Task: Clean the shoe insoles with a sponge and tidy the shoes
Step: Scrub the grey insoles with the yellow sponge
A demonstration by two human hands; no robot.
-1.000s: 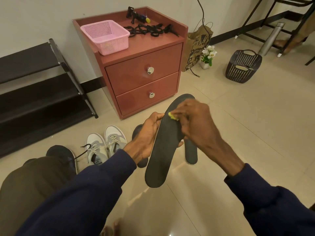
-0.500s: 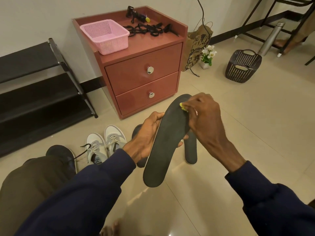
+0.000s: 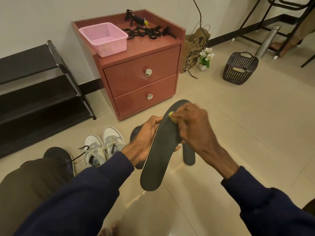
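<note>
My left hand point(image 3: 144, 140) grips a long dark insole point(image 3: 158, 160) by its left edge and holds it tilted above the floor. My right hand point(image 3: 192, 126) pinches a small yellow sponge point(image 3: 171, 115) and presses it on the insole's upper end; most of the sponge is hidden under my fingers. A second dark insole point(image 3: 189, 155) lies on the tiles behind the held one, and another dark insole point(image 3: 135, 133) shows partly behind my left hand. A pair of white sneakers point(image 3: 104, 147) stands on the floor to the left, with a black shoe point(image 3: 59, 157) beside my knee.
A red two-drawer cabinet point(image 3: 141, 77) stands ahead with a pink basket point(image 3: 104, 39) and black straps point(image 3: 148, 32) on top. A black shoe rack point(image 3: 37, 92) is at the left. A paper bag point(image 3: 196, 48), small flower pot point(image 3: 205, 59) and dark basket point(image 3: 240, 68) sit at the right.
My right hand slid the sponge up the insole toward its top end, then came slightly back down. My left hand kept its hold on the insole.
</note>
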